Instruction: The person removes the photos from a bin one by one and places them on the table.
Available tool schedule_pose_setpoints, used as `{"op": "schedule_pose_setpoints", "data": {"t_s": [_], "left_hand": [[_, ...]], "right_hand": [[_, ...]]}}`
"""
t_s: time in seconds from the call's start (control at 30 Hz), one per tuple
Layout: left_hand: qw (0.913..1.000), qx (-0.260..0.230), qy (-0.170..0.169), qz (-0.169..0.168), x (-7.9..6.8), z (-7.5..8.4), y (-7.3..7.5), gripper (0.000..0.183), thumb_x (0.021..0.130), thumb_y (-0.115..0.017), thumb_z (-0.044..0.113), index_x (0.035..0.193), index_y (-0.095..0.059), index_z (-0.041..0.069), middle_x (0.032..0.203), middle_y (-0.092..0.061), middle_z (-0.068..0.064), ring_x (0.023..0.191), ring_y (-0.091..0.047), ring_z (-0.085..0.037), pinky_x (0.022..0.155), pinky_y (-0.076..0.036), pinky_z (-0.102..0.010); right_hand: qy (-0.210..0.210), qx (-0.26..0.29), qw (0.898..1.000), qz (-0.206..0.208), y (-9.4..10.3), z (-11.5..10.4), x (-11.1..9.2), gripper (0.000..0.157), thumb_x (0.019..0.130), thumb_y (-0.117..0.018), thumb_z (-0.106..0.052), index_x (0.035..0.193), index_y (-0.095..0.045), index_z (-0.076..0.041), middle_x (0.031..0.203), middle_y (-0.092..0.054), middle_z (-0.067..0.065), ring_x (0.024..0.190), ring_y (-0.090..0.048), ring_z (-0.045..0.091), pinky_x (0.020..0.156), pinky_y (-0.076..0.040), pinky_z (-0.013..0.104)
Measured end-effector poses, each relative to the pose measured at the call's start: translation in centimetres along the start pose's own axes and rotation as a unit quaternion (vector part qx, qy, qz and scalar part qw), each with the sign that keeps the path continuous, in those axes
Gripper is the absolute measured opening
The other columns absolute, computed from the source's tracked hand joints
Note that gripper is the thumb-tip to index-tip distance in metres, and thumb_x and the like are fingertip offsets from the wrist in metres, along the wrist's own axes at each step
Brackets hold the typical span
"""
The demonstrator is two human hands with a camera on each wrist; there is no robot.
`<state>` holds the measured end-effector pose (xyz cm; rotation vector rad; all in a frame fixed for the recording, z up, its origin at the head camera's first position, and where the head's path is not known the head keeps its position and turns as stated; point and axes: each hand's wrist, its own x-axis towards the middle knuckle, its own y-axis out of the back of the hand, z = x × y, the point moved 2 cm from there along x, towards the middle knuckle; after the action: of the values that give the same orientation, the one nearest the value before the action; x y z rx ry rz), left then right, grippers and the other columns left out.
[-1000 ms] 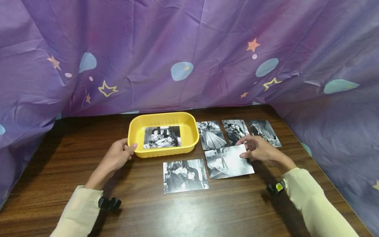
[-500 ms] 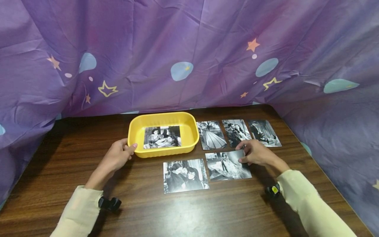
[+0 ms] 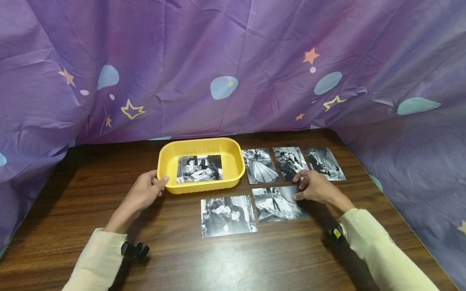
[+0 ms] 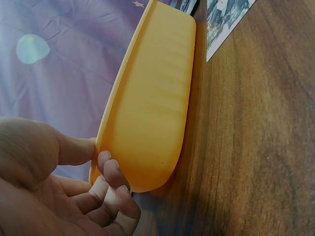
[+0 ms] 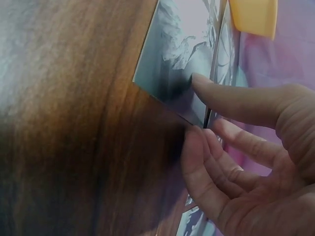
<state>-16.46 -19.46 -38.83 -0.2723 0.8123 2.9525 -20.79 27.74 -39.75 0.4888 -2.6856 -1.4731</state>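
At the near left corner of a yellow plastic tray [image 3: 233, 159], my left hand [image 3: 145, 190] grips the rim, thumb over the edge and fingers curled against the outside wall, as the left wrist view shows. Inside the tray lies one black-and-white photo [image 3: 199, 168]. My right hand [image 3: 316, 188] holds the right end of another photo [image 3: 278, 204], of a figure in a wide gown, which lies flat on the wooden table. In the right wrist view the thumb [image 5: 231, 101] rests on the picture's face, with fingertips [image 5: 193, 140] at its edge.
Left of the gown photo lies a photo of figures close together [image 3: 228, 216]. Behind, a row holds a wide-skirt photo [image 3: 260, 165], a photo of a couple [image 3: 290, 161] and a rightmost photo [image 3: 325, 163]. A purple curtain [image 3: 182, 72] hangs behind the table [image 3: 174, 258].
The gown photo, tilted up and catching glare before, came down flat beside the neighbouring photo. My right hand lowered with it and has shifted slightly since. My left hand and the tray stayed put.
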Motion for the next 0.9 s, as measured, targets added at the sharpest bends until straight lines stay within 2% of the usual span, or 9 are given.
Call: {"op": "schedule_pose_setpoints", "data": {"t_s": [0.13,0.27,0.4,0.53,0.73,0.9], "left_hand": [[1.0,-0.003,-0.006,0.003,-0.1,0.0,0.0,0.048,0.107,-0.051,0.016,0.14,-0.043,-0.017,0.079,-0.055,-0.011,0.071,-0.051,-0.017,0.056,-0.038,-0.027],[0.9999,-0.004,-0.015,0.005,-0.1,0.1,0.1,0.047,0.106,-0.051,0.016,0.139,-0.044,-0.017,0.077,-0.055,-0.011,0.07,-0.05,-0.017,0.055,-0.037,-0.027],[0.9999,-0.003,-0.014,0.004,-0.1,0.1,0.0,0.048,0.106,-0.051,0.016,0.14,-0.043,-0.017,0.078,-0.055,-0.011,0.071,-0.051,-0.017,0.056,-0.037,-0.027],[0.9999,-0.006,-0.008,0.003,-0.1,0.1,0.0,0.05,0.106,-0.052,0.016,0.142,-0.041,-0.017,0.079,-0.056,-0.011,0.071,-0.051,-0.017,0.057,-0.038,-0.026],[0.9998,-0.008,-0.017,0.003,-0.2,0.1,0.0,0.05,0.106,-0.051,0.015,0.142,-0.041,-0.018,0.078,-0.056,-0.011,0.071,-0.052,-0.018,0.057,-0.039,-0.027],[0.9998,-0.007,-0.02,0.005,-0.1,-0.1,-0.1,0.05,0.106,-0.052,0.016,0.141,-0.041,-0.018,0.078,-0.056,-0.011,0.071,-0.052,-0.018,0.057,-0.039,-0.027]], "right_hand": [[-0.004,0.034,0.999,0.003,0.4,-0.3,0.2,0.046,0.072,-0.09,-0.01,0.106,-0.063,0.004,0.076,-0.065,0.006,0.059,-0.061,0.016,0.056,-0.054,0.034],[0.012,0.061,0.998,0.021,1.6,-1.9,1.2,0.045,0.08,-0.087,-0.015,0.111,-0.063,0.007,0.08,-0.064,0.008,0.06,-0.063,0.019,0.056,-0.055,0.034],[0.043,0.05,0.997,0.05,3.0,-5.0,2.9,0.044,0.083,-0.086,-0.021,0.113,-0.065,0.003,0.086,-0.068,0.01,0.07,-0.067,0.021,0.06,-0.055,0.033],[0.065,0.022,0.995,0.077,3.5,-8.7,5.1,0.039,0.082,-0.087,-0.023,0.109,-0.069,-0.002,0.09,-0.07,0.009,0.08,-0.067,0.023,0.071,-0.053,0.035],[0.095,0.024,0.993,0.063,2.6,-13.6,8.3,0.036,0.082,-0.086,-0.019,0.108,-0.069,-0.001,0.096,-0.071,0.014,0.084,-0.068,0.027,0.078,-0.055,0.04],[0.112,0.018,0.993,0.032,0.8,-16.3,10.6,0.04,0.082,-0.087,-0.019,0.112,-0.069,0.002,0.104,-0.072,0.018,0.093,-0.069,0.028,0.086,-0.054,0.039]]}}
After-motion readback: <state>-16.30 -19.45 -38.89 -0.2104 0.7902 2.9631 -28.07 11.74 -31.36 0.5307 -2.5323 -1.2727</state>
